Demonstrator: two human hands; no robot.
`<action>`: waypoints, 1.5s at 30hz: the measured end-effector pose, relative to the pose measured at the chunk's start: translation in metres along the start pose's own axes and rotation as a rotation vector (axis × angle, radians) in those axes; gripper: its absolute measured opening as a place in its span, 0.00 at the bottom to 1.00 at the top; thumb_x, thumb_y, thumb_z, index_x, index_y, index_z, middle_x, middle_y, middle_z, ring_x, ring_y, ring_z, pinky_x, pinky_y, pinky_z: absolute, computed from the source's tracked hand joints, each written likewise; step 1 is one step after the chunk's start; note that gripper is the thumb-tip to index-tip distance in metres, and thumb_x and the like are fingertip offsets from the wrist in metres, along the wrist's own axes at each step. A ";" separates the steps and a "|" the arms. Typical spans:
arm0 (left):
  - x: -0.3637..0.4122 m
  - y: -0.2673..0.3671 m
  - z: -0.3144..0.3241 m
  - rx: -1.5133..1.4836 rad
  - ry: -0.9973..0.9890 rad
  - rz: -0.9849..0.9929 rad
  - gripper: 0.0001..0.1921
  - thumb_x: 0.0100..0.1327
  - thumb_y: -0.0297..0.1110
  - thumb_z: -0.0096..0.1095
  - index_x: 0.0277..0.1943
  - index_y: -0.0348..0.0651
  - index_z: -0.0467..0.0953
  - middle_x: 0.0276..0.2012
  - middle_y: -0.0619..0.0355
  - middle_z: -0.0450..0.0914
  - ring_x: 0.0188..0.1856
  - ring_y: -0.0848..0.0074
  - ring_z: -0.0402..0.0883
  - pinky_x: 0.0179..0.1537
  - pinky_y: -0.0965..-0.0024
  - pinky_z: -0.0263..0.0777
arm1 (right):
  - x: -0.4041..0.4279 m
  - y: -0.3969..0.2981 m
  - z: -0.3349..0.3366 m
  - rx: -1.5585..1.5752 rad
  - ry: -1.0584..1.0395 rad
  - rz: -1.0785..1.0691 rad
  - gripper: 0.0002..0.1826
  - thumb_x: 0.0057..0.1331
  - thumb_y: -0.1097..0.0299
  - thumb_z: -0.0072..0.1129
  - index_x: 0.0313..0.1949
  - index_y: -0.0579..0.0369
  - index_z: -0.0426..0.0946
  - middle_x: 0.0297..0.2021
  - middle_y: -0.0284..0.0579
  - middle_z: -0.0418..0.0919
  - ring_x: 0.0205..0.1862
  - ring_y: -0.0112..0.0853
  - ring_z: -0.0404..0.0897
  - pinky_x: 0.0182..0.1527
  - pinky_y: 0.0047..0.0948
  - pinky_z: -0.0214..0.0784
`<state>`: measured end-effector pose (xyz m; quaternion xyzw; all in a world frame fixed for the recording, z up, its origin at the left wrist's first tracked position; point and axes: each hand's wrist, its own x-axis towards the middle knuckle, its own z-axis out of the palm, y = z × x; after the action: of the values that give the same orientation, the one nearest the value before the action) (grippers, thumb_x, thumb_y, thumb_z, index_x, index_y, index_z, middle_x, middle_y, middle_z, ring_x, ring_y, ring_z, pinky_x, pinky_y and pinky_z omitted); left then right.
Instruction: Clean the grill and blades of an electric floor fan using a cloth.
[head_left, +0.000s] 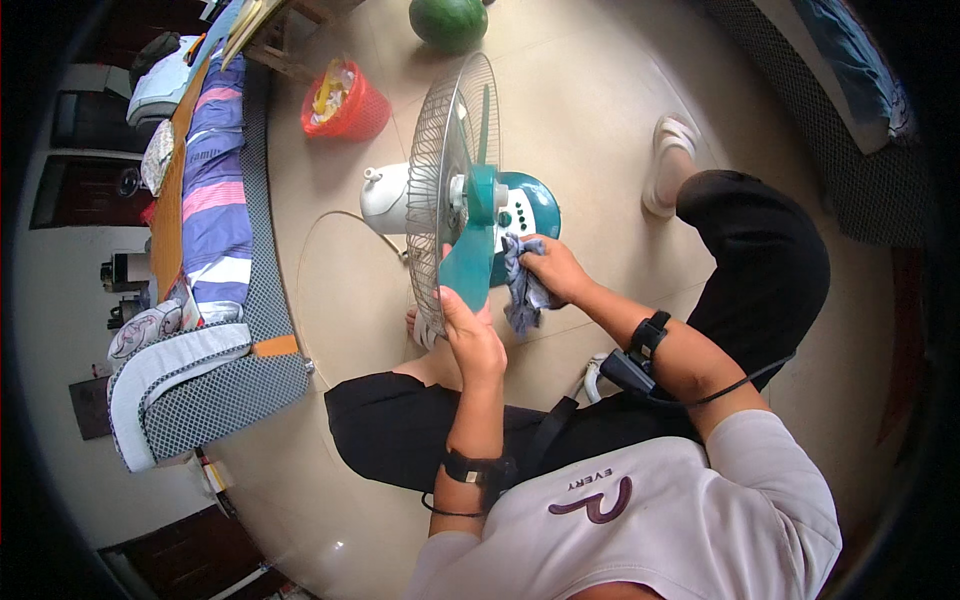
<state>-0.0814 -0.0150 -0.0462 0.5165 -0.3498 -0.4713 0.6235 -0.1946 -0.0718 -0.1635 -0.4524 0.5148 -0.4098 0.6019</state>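
An electric fan stands on the floor before me, with a white motor housing (386, 201) and a green and white base (536, 206) bearing several dark buttons. Its rear wire guard (424, 187) is in place, and no front guard covers the green blades. My left hand (474, 330) grips the lower fan blade (469, 270) near its outer end, beside the guard's rim. In my right hand (551, 266) is a crumpled grey-blue cloth (521, 289), held just right of that blade and in front of the base.
A red mesh wastebasket (356, 109) with refuse in it and a watermelon (448, 22) are on the tiled floor ahead. A thin power cord (298, 277) curves across the floor at left, beside a sofa (217, 397) with a striped cover.
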 end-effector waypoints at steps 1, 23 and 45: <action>0.000 0.000 0.001 -0.002 0.013 0.003 0.35 0.73 0.59 0.34 0.69 0.37 0.56 0.65 0.50 0.63 0.67 0.63 0.63 0.68 0.56 0.56 | 0.002 0.004 0.000 0.354 -0.129 0.278 0.11 0.60 0.70 0.56 0.41 0.57 0.79 0.35 0.41 0.81 0.39 0.37 0.79 0.42 0.29 0.69; 0.005 -0.027 -0.022 0.200 0.273 -0.010 0.35 0.73 0.58 0.33 0.63 0.28 0.61 0.60 0.46 0.67 0.59 0.64 0.69 0.61 0.67 0.64 | -0.005 -0.036 0.063 1.604 -0.457 0.554 0.31 0.67 0.35 0.44 0.52 0.49 0.75 0.49 0.45 0.79 0.52 0.44 0.77 0.60 0.50 0.63; -0.013 -0.015 -0.021 0.000 0.020 -0.226 0.40 0.67 0.64 0.41 0.68 0.35 0.57 0.65 0.49 0.63 0.68 0.61 0.60 0.71 0.59 0.42 | -0.029 -0.071 -0.018 0.543 -0.227 0.445 0.21 0.68 0.53 0.53 0.49 0.60 0.76 0.34 0.40 0.80 0.36 0.28 0.78 0.42 0.29 0.71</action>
<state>-0.0695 0.0033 -0.0648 0.5575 -0.2831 -0.5334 0.5697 -0.2186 -0.0646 -0.0887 -0.1955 0.4030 -0.3377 0.8279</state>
